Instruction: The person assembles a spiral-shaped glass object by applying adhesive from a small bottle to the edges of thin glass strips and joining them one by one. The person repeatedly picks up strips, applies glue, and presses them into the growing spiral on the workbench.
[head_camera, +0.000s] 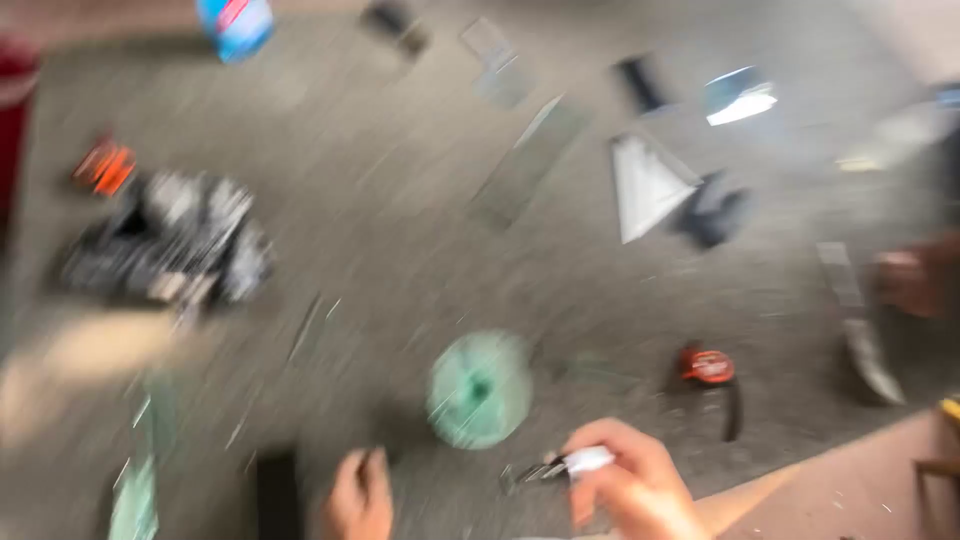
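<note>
hands low on a grey worktop (400, 250), view blurred

right hand (630, 490) fingers grip a small white-tipped tool (570, 463) just right of the green disc (480, 388); left hand (358, 497) below-left, grip unclear.

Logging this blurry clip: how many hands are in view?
3: left hand at the bottom edge, right hand beside it holding a small white thing, another person's hand at the right edge.

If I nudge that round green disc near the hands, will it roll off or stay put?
The green disc seems to lie flat on the grey surface, so a push would probably slide it rather than roll it. It looks thin, so likely light. The blur hides its material, so stiffness and fragility can't be told.
</note>
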